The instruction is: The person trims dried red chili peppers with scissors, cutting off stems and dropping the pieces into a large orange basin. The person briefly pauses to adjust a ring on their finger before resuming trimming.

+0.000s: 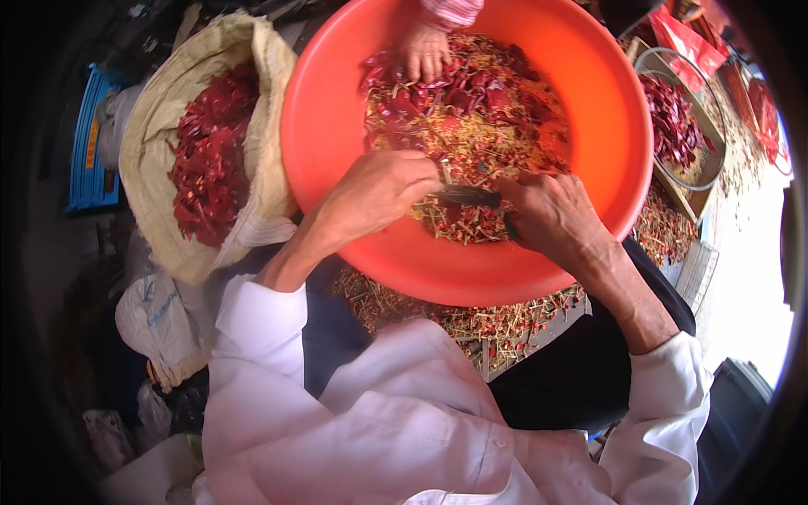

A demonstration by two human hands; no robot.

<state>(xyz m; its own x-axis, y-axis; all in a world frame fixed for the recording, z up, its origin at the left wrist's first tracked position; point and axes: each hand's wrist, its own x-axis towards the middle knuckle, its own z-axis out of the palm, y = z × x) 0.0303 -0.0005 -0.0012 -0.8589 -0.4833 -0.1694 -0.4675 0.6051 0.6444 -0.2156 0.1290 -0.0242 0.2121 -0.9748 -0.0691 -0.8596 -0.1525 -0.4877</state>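
My right hand (549,205) grips a cutting tool with a dark metal blade (472,195) and a bit of green handle; it looks like scissors, but the hand covers most of it. Close to the blade's tip are the bent fingertips of my left hand (394,183); whether anything is pinched in them cannot be made out. Both hands are over a large red plastic basin (606,145). Dried red chili pieces (467,95), yellow seeds (457,136) and pale stems lie in it.
Another person's hand (428,55) touches the chilies at the basin's far side. Left stands an open woven sack (148,170) of red chilies (214,158). At right, a wooden tray (713,177) holds chilies and a round hoop (721,120). Stem scraps (492,325) lie below the basin.
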